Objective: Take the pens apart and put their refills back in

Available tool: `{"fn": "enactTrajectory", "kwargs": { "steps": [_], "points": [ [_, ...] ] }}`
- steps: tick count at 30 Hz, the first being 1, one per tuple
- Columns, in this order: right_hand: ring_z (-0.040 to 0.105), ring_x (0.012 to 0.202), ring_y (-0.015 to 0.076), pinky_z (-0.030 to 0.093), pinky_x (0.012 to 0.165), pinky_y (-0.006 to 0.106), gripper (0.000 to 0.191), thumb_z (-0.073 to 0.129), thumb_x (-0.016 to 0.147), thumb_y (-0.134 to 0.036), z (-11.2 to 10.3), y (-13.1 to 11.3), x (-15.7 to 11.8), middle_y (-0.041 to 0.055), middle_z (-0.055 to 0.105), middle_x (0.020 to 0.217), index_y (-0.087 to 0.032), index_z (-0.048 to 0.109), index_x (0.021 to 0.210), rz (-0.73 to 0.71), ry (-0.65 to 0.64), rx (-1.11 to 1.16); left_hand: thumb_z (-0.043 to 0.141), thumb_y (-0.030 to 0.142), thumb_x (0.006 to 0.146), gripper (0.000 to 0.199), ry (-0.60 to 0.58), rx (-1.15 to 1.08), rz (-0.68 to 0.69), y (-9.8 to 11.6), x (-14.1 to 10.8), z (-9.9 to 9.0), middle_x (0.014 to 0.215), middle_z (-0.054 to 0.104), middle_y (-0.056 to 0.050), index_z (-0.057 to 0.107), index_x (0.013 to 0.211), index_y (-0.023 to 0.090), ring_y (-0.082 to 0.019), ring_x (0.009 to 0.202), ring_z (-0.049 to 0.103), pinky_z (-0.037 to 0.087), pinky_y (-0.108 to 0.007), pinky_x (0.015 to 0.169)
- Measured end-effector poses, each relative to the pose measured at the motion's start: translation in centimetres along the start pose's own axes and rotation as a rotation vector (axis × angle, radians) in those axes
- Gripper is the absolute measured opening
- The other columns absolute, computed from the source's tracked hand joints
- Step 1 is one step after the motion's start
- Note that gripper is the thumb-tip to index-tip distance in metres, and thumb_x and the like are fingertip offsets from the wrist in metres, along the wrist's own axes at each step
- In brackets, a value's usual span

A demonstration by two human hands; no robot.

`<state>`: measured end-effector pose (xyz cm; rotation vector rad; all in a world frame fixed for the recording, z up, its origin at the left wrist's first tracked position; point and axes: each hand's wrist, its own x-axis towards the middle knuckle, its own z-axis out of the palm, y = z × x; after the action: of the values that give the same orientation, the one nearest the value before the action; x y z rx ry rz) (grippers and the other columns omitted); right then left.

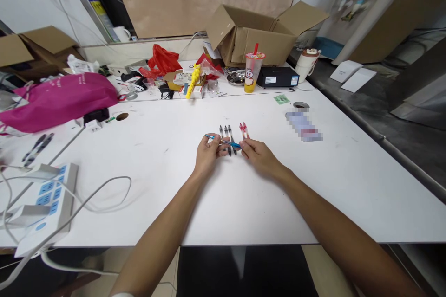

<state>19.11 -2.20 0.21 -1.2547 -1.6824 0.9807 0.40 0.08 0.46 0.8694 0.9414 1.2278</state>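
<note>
A blue pen [226,142] is held between my two hands over the white table, slanting down to the right. My left hand [208,152] pinches its left part between thumb and fingers. At its right end, the fingertips of my right hand [258,152] close on the blue tip. Just behind the pen, three black pens [226,130] lie side by side on the table, partly hidden by the blue pen and my left fingers. To their right lie two red pens [243,128], their near ends hidden by my right hand.
At left are a white power strip [66,195] with cables and a magenta bag [66,100]. Along the back stand an open cardboard box [261,39], a drink cup [252,72] and a black box [278,77]. A tape roll [301,105] lies at right.
</note>
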Motion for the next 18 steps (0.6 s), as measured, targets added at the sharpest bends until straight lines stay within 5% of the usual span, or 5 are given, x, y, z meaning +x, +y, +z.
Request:
{"fn": "enactTrajectory", "kwargs": {
  "steps": [8,13,18],
  "points": [
    [0.053,0.071,0.0164,0.041,0.067,0.031,0.029,0.057,0.094,-0.050,0.16,0.13,0.05,0.0010,0.063,0.082,-0.022,0.063,0.097,-0.011,0.017,0.007,0.079,0.050,0.079,0.042,-0.007,-0.014,0.027,-0.17,0.31,-0.30,0.099,0.077,-0.010,0.054,0.095,0.019,-0.017,0.079,0.075,0.057,-0.023,0.063],
    [0.045,0.059,0.0145,0.036,0.059,0.031,0.040,0.044,0.099,-0.053,0.23,0.19,0.02,-0.0020,0.052,0.065,-0.021,0.063,0.084,0.056,-0.044,-0.019,0.080,0.051,0.077,0.046,-0.032,0.001,0.030,-0.32,0.35,-0.41,0.100,0.077,-0.010,0.054,0.096,0.019,-0.017,0.080,0.075,0.057,-0.024,0.064],
    [0.052,0.072,0.0162,0.040,0.065,0.031,0.029,0.059,0.092,-0.051,0.43,0.22,0.11,0.0017,0.063,0.083,-0.022,0.065,0.095,0.018,-0.022,0.054,0.079,0.052,0.077,0.046,-0.023,0.007,0.062,-0.45,0.39,-0.55,0.099,0.077,-0.010,0.054,0.096,0.019,-0.017,0.079,0.074,0.056,-0.024,0.063]
  ]
}}
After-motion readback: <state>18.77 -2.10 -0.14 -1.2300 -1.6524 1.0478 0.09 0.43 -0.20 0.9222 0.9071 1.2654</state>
